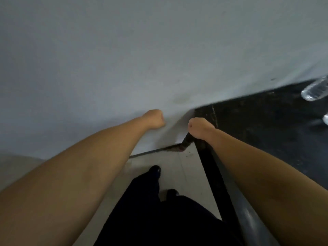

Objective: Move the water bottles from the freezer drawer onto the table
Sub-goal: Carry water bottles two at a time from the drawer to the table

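Note:
A clear water bottle (pixel 315 89) lies on the black table (pixel 266 132) at the far right edge of the view. Just below it, a sliver of a second bottle (pixel 325 119) shows, cut off by the frame. My left hand (pixel 154 119) is curled into a fist in front of the grey wall, left of the table's corner, with nothing in it. Over the table's near corner, my right hand (pixel 199 127) is also a fist, and nothing shows in it. No freezer drawer is in view.
A plain grey wall (pixel 142 59) fills the upper part of the view. The table's dark front edge (pixel 218 183) runs down to the lower right beside my legs. My dark trousers and shoes (pixel 154 170) stand on the pale tiled floor (pixel 186 167).

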The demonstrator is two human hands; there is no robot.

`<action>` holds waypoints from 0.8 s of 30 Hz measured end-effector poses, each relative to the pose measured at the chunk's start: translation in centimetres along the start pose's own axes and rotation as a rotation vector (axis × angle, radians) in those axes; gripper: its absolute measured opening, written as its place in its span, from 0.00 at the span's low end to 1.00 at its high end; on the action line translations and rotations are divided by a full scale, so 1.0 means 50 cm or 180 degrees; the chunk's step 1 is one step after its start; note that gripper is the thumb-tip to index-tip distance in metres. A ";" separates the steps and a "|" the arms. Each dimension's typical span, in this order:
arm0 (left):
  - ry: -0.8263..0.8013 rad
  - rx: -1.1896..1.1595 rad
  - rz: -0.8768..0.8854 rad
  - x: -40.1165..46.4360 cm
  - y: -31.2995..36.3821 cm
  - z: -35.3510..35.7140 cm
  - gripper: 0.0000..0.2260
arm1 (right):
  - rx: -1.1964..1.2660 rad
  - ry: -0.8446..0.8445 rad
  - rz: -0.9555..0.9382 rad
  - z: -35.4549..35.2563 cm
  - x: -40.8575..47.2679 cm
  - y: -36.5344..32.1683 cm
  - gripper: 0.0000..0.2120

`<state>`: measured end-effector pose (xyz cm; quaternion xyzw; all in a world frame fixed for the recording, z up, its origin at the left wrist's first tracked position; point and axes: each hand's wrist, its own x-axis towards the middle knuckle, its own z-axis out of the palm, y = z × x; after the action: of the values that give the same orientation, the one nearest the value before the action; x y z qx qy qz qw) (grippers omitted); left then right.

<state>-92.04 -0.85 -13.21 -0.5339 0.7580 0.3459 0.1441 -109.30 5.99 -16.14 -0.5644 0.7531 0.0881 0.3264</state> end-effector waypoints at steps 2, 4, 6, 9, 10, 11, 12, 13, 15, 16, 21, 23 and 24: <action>0.0144 -0.0217 -0.0254 -0.046 -0.041 0.015 0.12 | -0.0164 -0.0012 -0.0309 0.009 -0.004 -0.035 0.13; 0.0259 -0.0443 -0.0504 -0.089 -0.077 0.054 0.07 | -0.0340 0.0035 -0.0597 0.025 -0.011 -0.066 0.13; 0.0388 -0.0695 -0.0768 -0.141 -0.107 0.097 0.05 | -0.0484 -0.0017 -0.0811 0.054 -0.018 -0.097 0.14; 0.0600 -0.1064 -0.1182 -0.250 -0.158 0.165 0.13 | -0.0905 -0.0339 -0.1230 0.116 -0.047 -0.164 0.15; 0.0580 -0.1117 -0.1262 -0.268 -0.164 0.175 0.14 | -0.0990 -0.0354 -0.1301 0.126 -0.051 -0.173 0.15; 0.0599 -0.1183 -0.1370 -0.287 -0.178 0.187 0.14 | -0.1117 -0.0407 -0.1397 0.134 -0.059 -0.187 0.15; 0.0653 -0.1324 -0.1580 -0.333 -0.202 0.216 0.13 | -0.1278 -0.0472 -0.1616 0.160 -0.080 -0.217 0.14; 0.0666 -0.1441 -0.1725 -0.362 -0.218 0.233 0.11 | -0.1416 -0.0497 -0.1759 0.179 -0.093 -0.236 0.12; 0.0862 -0.1674 -0.2052 -0.434 -0.249 0.268 0.10 | -0.1653 -0.0546 -0.2081 0.217 -0.132 -0.285 0.12; 0.0934 -0.1735 -0.2161 -0.457 -0.257 0.279 0.12 | -0.1700 -0.0566 -0.2173 0.229 -0.146 -0.301 0.13; 0.1402 -0.2174 -0.2709 -0.617 -0.275 0.368 0.14 | -0.2014 -0.0548 -0.2728 0.312 -0.259 -0.387 0.17; 0.1495 -0.2269 -0.2807 -0.682 -0.269 0.411 0.15 | -0.2143 -0.0590 -0.2904 0.351 -0.317 -0.407 0.17; 0.1528 -0.2342 -0.2836 -0.715 -0.265 0.435 0.16 | -0.2205 -0.0618 -0.2979 0.373 -0.346 -0.413 0.17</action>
<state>-69.37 36.73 -12.75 -0.8761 0.3051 0.3614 -0.0931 -80.63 21.90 -15.42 -0.8997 0.3180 0.2268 0.1946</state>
